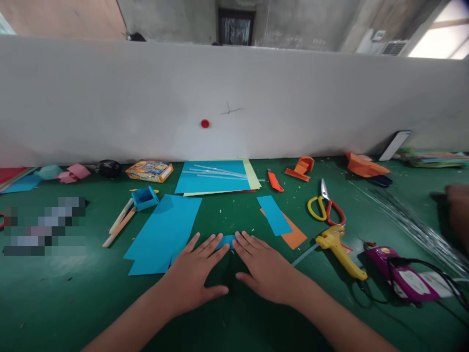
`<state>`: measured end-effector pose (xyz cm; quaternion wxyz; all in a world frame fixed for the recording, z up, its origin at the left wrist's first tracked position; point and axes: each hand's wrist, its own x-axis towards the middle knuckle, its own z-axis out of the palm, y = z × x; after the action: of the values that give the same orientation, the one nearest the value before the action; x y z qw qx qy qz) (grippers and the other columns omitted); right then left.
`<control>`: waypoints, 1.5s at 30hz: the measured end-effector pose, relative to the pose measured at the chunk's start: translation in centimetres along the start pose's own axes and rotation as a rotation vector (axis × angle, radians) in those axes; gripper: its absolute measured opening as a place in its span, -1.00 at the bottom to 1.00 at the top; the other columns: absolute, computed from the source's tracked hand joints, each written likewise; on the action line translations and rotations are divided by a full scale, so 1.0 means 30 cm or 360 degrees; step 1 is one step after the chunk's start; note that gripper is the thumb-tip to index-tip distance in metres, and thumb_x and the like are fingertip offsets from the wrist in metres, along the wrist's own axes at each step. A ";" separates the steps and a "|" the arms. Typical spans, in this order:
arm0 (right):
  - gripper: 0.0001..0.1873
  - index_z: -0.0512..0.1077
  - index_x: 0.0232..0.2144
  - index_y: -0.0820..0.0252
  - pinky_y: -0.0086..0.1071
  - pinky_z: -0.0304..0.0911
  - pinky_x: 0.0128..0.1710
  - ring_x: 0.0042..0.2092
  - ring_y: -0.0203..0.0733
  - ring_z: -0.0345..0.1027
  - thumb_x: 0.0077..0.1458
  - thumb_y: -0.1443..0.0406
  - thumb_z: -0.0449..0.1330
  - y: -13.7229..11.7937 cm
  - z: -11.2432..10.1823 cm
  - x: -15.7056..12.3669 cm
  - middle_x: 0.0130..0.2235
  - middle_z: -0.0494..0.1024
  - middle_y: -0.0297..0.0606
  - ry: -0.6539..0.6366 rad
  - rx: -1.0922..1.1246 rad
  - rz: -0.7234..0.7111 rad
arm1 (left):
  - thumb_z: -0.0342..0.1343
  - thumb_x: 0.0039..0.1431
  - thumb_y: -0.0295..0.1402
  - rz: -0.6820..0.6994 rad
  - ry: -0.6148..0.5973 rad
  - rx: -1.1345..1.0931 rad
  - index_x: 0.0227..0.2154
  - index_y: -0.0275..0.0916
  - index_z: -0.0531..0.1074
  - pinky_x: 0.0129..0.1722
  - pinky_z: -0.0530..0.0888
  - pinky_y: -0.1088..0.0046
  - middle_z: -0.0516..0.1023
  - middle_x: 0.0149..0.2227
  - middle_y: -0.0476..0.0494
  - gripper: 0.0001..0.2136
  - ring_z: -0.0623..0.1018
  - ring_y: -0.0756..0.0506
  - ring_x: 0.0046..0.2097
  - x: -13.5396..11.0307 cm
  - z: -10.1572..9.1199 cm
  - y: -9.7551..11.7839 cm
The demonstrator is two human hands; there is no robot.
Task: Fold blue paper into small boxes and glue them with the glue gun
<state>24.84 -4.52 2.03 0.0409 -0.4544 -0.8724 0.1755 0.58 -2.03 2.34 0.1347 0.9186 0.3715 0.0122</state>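
A small blue piece of paper (226,241) lies on the table in front of me, mostly covered by my fingers. My left hand (200,269) presses its left end, palm down with the fingers spread. From the other side my right hand (266,269) lies flat on its right end, fingers stretched out and thumb apart. Larger blue sheets (161,234) rest just left of my left hand. Beyond my right hand are a blue paper strip (274,215) and an orange paper piece (295,238), one partly over the other.
To the right lie a yellow glue gun (340,252), scissors (326,208), a purple device with a black cord (401,274) and thin wires (414,225). Stacked sheets (212,176), a red cutter (274,181) and a blue paper box (144,198) sit farther back. Another person's hand (458,210) shows at right.
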 end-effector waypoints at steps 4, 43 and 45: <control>-0.34 0.07 0.39 0.30 -0.01 -0.11 0.41 0.44 0.04 -0.20 0.32 0.22 0.06 0.041 -0.042 -0.026 0.43 -0.06 -0.07 -0.0070 0.0076 -0.0008 | 0.06 0.31 -0.04 0.0027 -0.0059 -0.0007 0.40 0.10 -0.06 0.37 0.07 -0.06 -0.06 0.44 -0.08 -0.33 0.11 -0.30 0.41 -0.004 -0.018 -0.014; -0.67 0.51 0.01 0.06 -0.11 0.32 -0.01 -0.03 -0.05 0.37 0.35 0.35 0.00 0.077 -0.039 -0.004 -0.08 0.61 -0.17 0.0653 0.0243 -0.0366 | -0.15 0.41 -0.39 -0.0043 0.0565 -0.0147 0.13 -0.17 0.37 -0.08 0.42 0.21 0.58 -0.01 -0.18 -0.67 0.52 -0.18 -0.07 0.086 0.048 -0.025; -0.68 0.51 -0.01 0.08 -0.13 0.31 -0.03 -0.05 -0.06 0.37 0.35 0.35 0.00 0.076 -0.025 0.005 -0.10 0.61 -0.16 0.0629 0.0270 -0.0372 | -0.16 0.41 -0.40 -0.0026 0.0546 -0.0183 0.15 -0.17 0.36 -0.11 0.44 0.24 0.58 0.00 -0.18 -0.66 0.53 -0.17 -0.07 0.086 0.052 -0.036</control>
<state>26.69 -2.99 1.93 0.2688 -0.3708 -0.8763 0.1498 1.92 0.11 0.36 0.1218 0.8908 0.3950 0.1888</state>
